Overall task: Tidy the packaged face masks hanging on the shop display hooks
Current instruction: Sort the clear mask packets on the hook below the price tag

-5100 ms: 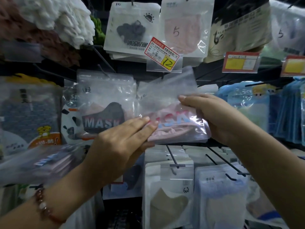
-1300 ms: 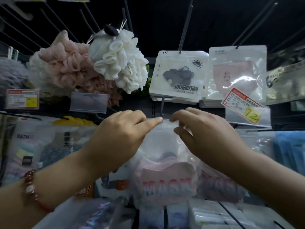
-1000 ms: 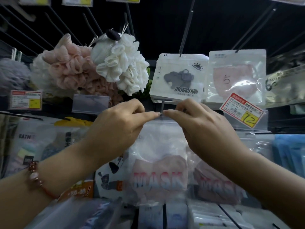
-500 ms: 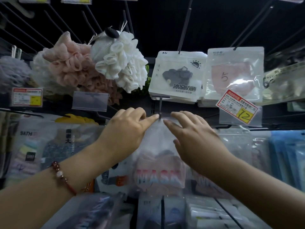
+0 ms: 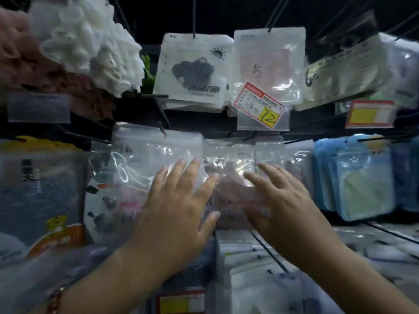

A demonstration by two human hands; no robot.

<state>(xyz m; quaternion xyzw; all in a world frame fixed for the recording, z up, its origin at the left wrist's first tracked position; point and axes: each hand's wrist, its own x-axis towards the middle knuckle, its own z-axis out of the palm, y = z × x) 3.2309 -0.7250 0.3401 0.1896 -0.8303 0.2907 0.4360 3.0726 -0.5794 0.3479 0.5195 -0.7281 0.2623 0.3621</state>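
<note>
A clear packet with a pink mask [image 5: 145, 168] hangs from a black display hook [image 5: 162, 130] in the middle row. My left hand [image 5: 179, 205] lies flat with straight fingers against the lower right of that packet. Beside it hangs a second clear packet with a pink mask [image 5: 231, 175], and my right hand [image 5: 278, 200] is spread with straight fingers over its right part. Neither hand curls round anything. The view is blurred by motion.
Above hang a white packet with a dark mask [image 5: 195, 71] and a clear packet marked 5 [image 5: 269, 64] with a red and yellow price tag [image 5: 258, 105]. White and pink bath puffs [image 5: 86, 46] sit upper left. Blue packets [image 5: 362, 177] hang to the right. More packets on hooks [image 5: 267, 248] fill the row below.
Both hands let go of the packet's top at the hook and dropped lower, now flat against the hanging packets. The camera has tilted down a little.
</note>
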